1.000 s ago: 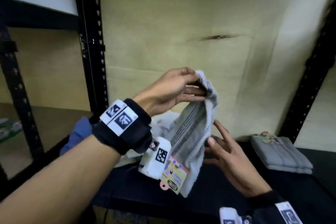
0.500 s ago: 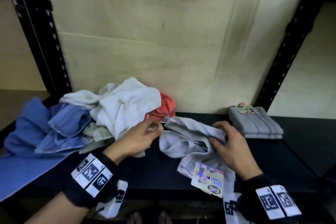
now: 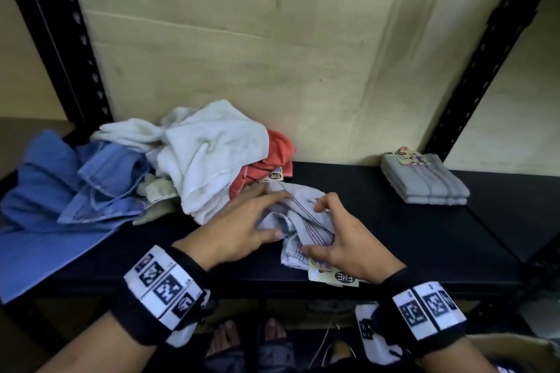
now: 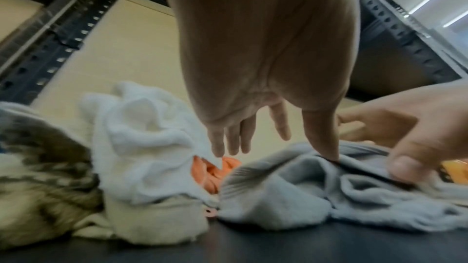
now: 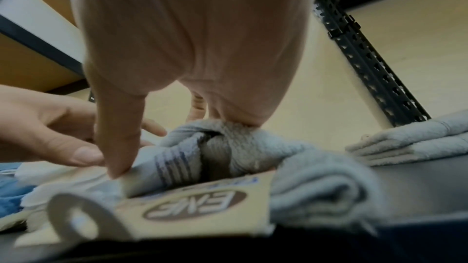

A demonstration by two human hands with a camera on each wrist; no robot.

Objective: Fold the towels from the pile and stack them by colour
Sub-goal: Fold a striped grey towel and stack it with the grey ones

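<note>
A crumpled grey striped towel lies on the black shelf, its card label at the front edge. My left hand rests on the towel's left part, fingers straight and thumb pressing down. The right hand grips the towel's right part, fingers curled into a bunched fold and thumb pressing near the label. A folded grey stack sits at the back right.
The unfolded pile lies left of my hands: a white towel, an orange one and blue ones hanging over the shelf's front. Black perforated uprights stand at both sides, with a beige board behind.
The grey towel, held up in the air by my left hand a second ago, has come down onto the shelf. Both hands now lie on it, closer together.
</note>
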